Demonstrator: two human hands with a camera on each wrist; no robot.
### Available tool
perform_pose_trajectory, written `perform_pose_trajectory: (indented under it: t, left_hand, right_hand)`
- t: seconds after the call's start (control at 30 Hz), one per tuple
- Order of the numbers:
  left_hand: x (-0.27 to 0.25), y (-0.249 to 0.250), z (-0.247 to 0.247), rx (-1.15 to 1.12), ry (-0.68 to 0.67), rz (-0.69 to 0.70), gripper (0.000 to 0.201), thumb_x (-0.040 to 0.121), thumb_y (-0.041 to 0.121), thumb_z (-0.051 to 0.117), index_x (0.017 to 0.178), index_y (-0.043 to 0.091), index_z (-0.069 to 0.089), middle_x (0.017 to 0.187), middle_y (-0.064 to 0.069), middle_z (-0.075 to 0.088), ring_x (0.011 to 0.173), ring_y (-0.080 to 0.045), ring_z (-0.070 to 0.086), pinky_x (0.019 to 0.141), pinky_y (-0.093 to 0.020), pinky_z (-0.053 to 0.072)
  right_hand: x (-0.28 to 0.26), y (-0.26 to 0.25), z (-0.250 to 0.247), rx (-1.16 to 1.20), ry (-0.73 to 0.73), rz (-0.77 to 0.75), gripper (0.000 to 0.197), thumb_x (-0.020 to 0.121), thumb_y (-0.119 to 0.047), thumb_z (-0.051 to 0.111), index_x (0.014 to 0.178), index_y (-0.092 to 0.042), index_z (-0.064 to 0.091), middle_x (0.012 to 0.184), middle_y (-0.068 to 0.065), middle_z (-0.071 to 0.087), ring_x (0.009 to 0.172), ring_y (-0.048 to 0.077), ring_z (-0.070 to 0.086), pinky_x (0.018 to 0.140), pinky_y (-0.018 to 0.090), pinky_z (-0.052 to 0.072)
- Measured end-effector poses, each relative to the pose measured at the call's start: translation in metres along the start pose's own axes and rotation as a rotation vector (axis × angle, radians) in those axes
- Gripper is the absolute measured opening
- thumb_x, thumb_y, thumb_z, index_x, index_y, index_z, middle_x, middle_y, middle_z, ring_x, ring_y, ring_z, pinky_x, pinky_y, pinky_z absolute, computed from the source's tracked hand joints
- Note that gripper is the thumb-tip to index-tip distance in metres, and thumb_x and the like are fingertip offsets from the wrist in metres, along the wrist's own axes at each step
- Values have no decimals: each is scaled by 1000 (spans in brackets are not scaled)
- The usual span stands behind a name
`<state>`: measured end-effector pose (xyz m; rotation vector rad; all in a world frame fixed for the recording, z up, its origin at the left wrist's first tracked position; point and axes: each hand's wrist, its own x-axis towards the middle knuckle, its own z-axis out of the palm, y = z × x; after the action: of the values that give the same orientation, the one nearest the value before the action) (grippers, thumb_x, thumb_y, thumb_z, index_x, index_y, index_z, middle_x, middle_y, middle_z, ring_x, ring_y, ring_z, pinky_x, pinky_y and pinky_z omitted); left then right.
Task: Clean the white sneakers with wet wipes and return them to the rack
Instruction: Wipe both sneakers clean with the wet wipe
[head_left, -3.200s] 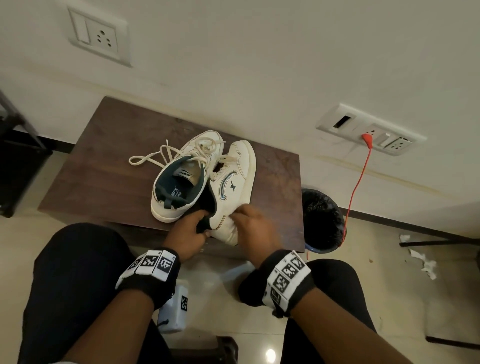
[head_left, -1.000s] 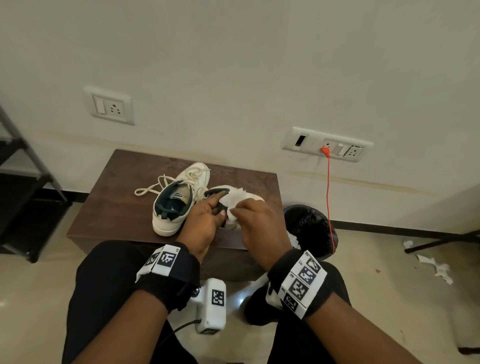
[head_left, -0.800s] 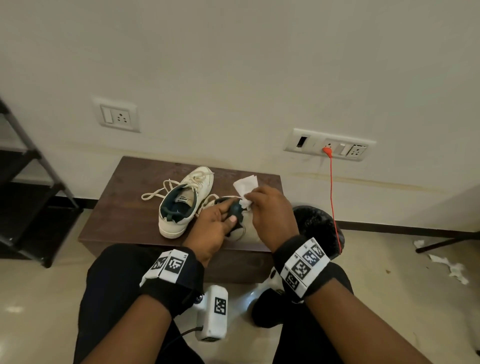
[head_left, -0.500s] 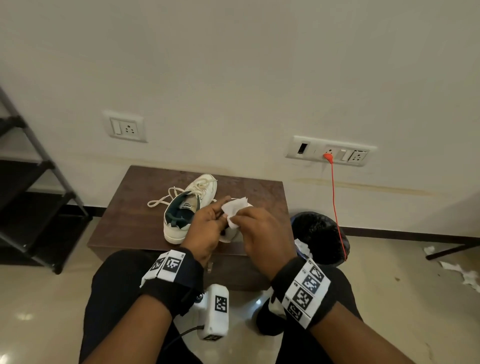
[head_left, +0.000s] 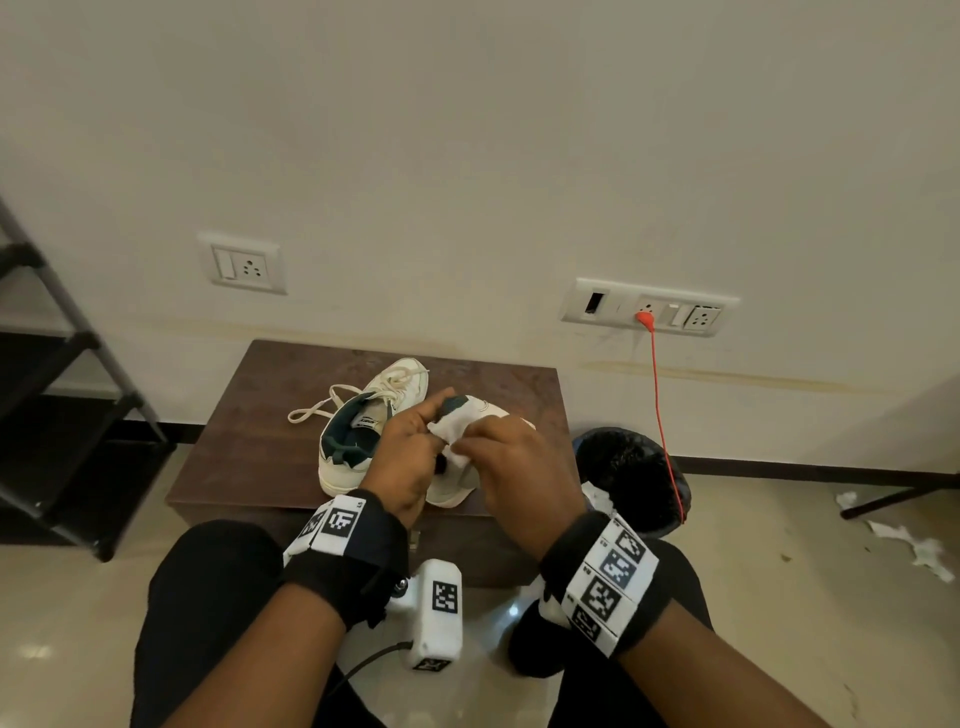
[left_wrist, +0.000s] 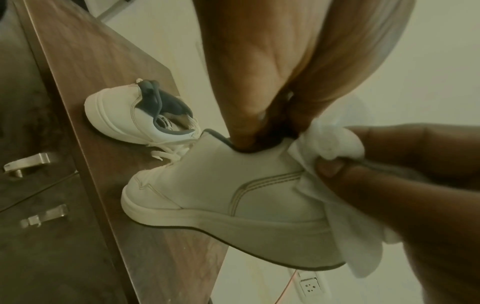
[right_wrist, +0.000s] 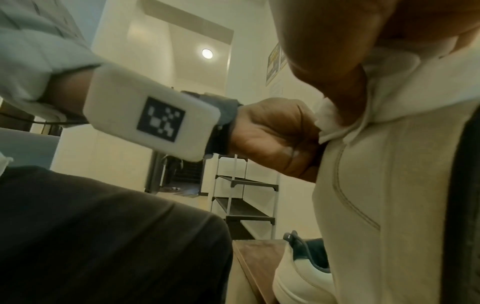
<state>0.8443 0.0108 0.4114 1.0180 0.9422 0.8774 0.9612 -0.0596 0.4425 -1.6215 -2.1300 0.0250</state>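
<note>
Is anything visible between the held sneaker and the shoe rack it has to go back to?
Nothing visible blocks it. The rack stands on the floor left of the wooden cabinet; the left hand holds the sneaker and the right hand pinches the wipe. The other sneaker sits beside it.

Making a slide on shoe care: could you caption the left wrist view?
Left hand grips the sneaker by its collar while the right hand wipes its heel with a wet wipe.

Before you, a dark wooden cabinet (head_left: 270, 447) stands against the wall, carrying two white sneakers. One sneaker (head_left: 363, 431) sits flat on its top, laces trailing left. The second sneaker (left_wrist: 233, 197) is tipped up, its toe on the wood, just beside the first.
</note>
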Motion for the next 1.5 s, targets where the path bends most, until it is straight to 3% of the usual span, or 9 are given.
perform_pose_trajectory:
  t: [0.13, 0.3, 0.43, 0.57, 0.7, 0.83, 1.0, 1.27, 1.5]
  left_hand:
    - [2, 1, -2, -16, -16, 12, 37, 94, -7, 41, 125, 6, 57, 110, -11, 68, 100, -26, 65, 82, -31, 56]
    - [-1, -1, -10, -44, -36, 25, 40, 98, -2, 37, 134, 9, 51, 125, -12, 62, 117, -28, 58, 103, -47, 44]
    - [-5, 4, -13, -83, -13, 40, 37, 98, -3, 37, 124, 14, 57, 117, -6, 66, 104, -18, 65, 91, -32, 53]
    - [-3, 5, -15, -99, 13, 41, 36, 95, -5, 42, 123, 11, 57, 111, -8, 66, 98, -20, 64, 82, -27, 55]
    - [-3, 5, -12, -72, 7, 12, 40, 98, -2, 38, 110, 26, 63, 111, -3, 68, 106, -21, 63, 93, -37, 51]
    - [-1, 0, -14, -54, 58, 10, 38, 97, -3, 38, 128, 10, 56, 123, -9, 64, 116, -25, 58, 103, -43, 44]
    - [4, 4, -19, -47, 141, 73, 36, 96, -6, 38, 127, 3, 55, 113, -2, 63, 95, -6, 61, 90, -25, 49]
    - [10, 0, -19, -94, 216, 91, 34, 96, -6, 38, 123, 4, 58, 115, -9, 64, 100, -19, 62, 91, -31, 51]
    - [14, -5, -16, -121, 249, 102, 35, 96, -4, 40, 123, 6, 59, 111, 2, 65, 98, -7, 62, 84, -22, 50]
  right_hand:
    - [16, 5, 3, -49, 52, 91, 20, 78, -9, 57, 91, -10, 73, 88, 4, 67, 80, 23, 60, 66, 27, 46]
    - [42, 12, 2, -33, -14, 277, 31, 85, -2, 55, 110, -14, 69, 106, 2, 64, 99, 20, 56, 78, 18, 32]
    - [40, 3, 0, -61, -92, 117, 28, 82, -3, 57, 103, -14, 71, 102, 3, 65, 95, 22, 56, 77, 27, 41]
    - [25, -5, -1, -76, -137, -53, 29, 77, -28, 49, 83, -16, 74, 85, 0, 69, 76, 21, 60, 67, 32, 48]
    - [41, 17, -1, -110, -41, 129, 23, 76, -3, 63, 92, -14, 75, 91, 3, 70, 84, 24, 62, 74, 32, 48]
    - [48, 30, -3, -21, -67, 302, 27, 85, -5, 56, 105, -16, 72, 107, 1, 68, 99, 18, 59, 82, 23, 41]
    - [23, 13, -9, 75, -27, 42, 24, 74, 4, 63, 93, -7, 74, 94, 8, 71, 88, 24, 65, 77, 29, 47]
    - [8, 10, -9, 128, 12, -122, 33, 80, -17, 44, 91, -6, 73, 94, 8, 70, 85, 24, 64, 75, 30, 52]
    - [27, 37, -3, 189, 76, 302, 24, 87, -3, 55, 104, -9, 71, 102, 6, 69, 94, 19, 61, 87, 39, 49]
